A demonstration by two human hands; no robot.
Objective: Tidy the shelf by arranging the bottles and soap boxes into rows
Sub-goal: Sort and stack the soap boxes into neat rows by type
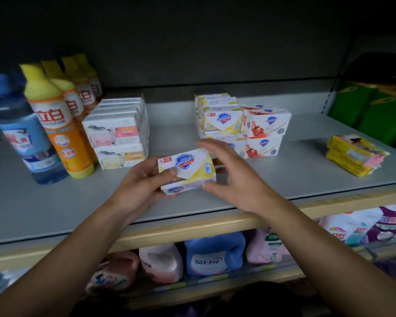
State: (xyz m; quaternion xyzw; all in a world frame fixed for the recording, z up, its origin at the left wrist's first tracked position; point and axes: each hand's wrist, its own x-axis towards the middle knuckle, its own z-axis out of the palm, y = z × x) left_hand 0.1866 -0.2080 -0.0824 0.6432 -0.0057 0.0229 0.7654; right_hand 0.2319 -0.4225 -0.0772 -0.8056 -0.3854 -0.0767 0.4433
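Two bare forearms, no sleeves; left hand (139,186) and right hand (232,179) ungloved, fingers (205,145) bare.

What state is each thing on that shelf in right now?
Yellow Safeguard box: held above the shelf.
Left hand: gripping the box.
Right hand: open, fingertips at the box.
Safeguard stacks: uneven.
Sheep-picture boxes: neatly stacked.
Orange bottles: upright, in a row.
Yellow packets: piled askew.
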